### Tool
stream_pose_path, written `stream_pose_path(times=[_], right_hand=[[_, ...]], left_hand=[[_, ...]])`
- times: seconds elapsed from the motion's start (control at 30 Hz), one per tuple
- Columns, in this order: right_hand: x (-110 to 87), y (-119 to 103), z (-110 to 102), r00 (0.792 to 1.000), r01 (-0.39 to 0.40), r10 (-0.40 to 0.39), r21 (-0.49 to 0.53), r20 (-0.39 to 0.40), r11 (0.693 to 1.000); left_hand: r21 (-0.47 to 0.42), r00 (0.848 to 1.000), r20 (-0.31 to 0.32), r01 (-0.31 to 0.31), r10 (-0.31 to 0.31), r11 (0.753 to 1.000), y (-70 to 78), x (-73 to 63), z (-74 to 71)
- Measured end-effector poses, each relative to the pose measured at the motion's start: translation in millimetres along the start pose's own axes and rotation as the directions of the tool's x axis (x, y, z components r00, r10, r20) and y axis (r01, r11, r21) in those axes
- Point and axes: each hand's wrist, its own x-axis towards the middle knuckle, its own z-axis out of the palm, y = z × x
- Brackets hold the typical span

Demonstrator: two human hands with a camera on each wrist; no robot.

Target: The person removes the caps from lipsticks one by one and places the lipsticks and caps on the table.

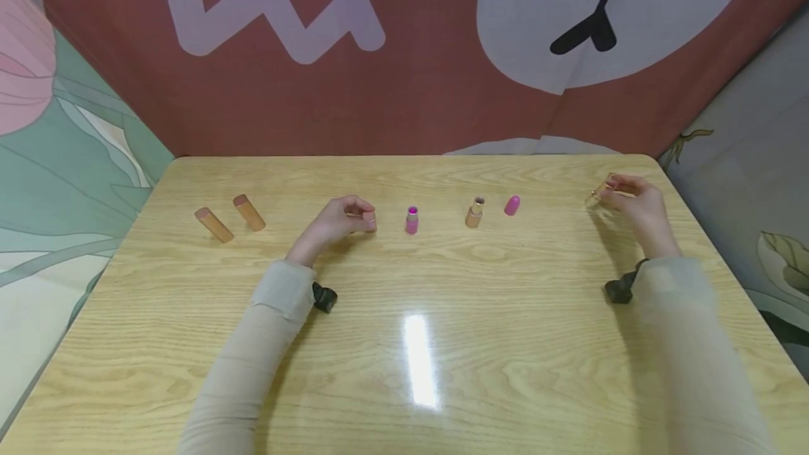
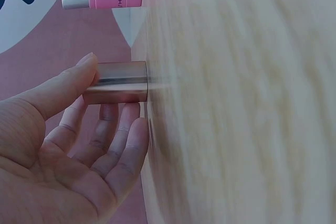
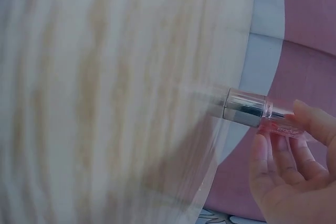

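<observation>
My left hand (image 1: 335, 222) pinches a short, shiny rose-gold cylinder (image 2: 118, 81) between thumb and fingers; its end meets the tabletop. To its right stands an uncapped pink lipstick tube (image 1: 412, 220) with a silver collar. Farther right are an uncapped gold lipstick tube (image 1: 474, 213) and a magenta cap (image 1: 512, 206). At the table's far right, my right hand (image 1: 638, 206) holds a small lip gloss tube (image 3: 283, 125), its clear pink part between thumb and fingers. The tube's shiny metallic end points down at the wood, touching or nearly so.
Two rose-gold tubes (image 1: 214, 225) stand at the left of the wooden table (image 1: 505, 343). A patterned cloth (image 1: 430, 104) rises behind the back edge. Black wrist cameras (image 1: 324, 298) sit below both hands, and light glares off the middle front of the tabletop.
</observation>
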Motion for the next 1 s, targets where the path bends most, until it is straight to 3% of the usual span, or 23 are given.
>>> stream_pose_path(times=[0.1, 0.27, 0.63, 1.0], right_hand=[[1.0, 1, 1, 1.0, 0.01, -0.01, 0.006, 0.013, 1.0], [1.7, 0, 3, 1.0, 0.029, -0.027, -0.083, 0.014, 0.996], [-1.9, -8, 7, 0.999, -0.013, 0.019, -0.131, 0.039, 0.991], [-5.3, -31, 19, 0.996, 0.067, -0.057, -0.159, 0.063, 0.985]], left_hand=[[-0.002, 1.0, 0.003, -0.001, 0.001, 1.0, 1.2, -0.7, -0.4], [0.0, 1.0, 0.006, -0.009, 0.009, 1.0, 2.7, -1.9, -0.8], [-0.008, 1.0, 0.008, -0.009, 0.009, 1.0, 1.3, -1.4, -0.3], [-0.009, 1.0, 0.0, -0.015, 0.015, 1.0, -1.5, 0.5, -0.7]])
